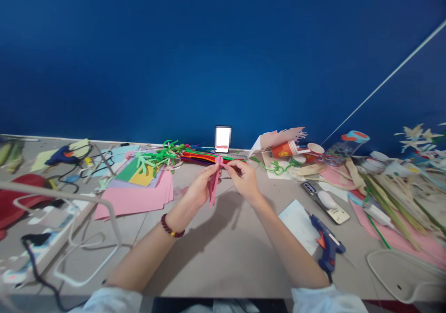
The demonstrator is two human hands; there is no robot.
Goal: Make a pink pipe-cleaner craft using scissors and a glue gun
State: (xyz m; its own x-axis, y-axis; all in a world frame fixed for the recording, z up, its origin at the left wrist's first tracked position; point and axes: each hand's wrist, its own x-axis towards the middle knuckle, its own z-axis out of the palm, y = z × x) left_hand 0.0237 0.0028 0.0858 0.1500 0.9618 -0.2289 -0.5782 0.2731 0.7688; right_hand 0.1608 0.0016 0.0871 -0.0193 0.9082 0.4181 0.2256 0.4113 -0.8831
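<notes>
Left hand (200,187) and right hand (244,180) are both closed, fingers pinching a pink pipe cleaner (215,180) from either side. It's sitting between them above the table, with a small loop or knot at the top and its doubled length hanging down past the left hand. Right fingertips (230,164) are gripping near the knot.

A bead bracelet (170,226) is circling the left wrist. Ahead of the hands, a bundle of colored pipe cleaners (198,157) is lying on the table (223,266), with green pipe cleaners (158,157) just left of it. A pink paper stack (132,200) is lying below those, near the left hand.

Right side: a blue glue gun (327,241) is resting on a white card (296,224) just beside the right forearm (289,243), and a phone (325,201) is lying near it. An orange paper cup (284,149) is lying on its side farther back.
</notes>
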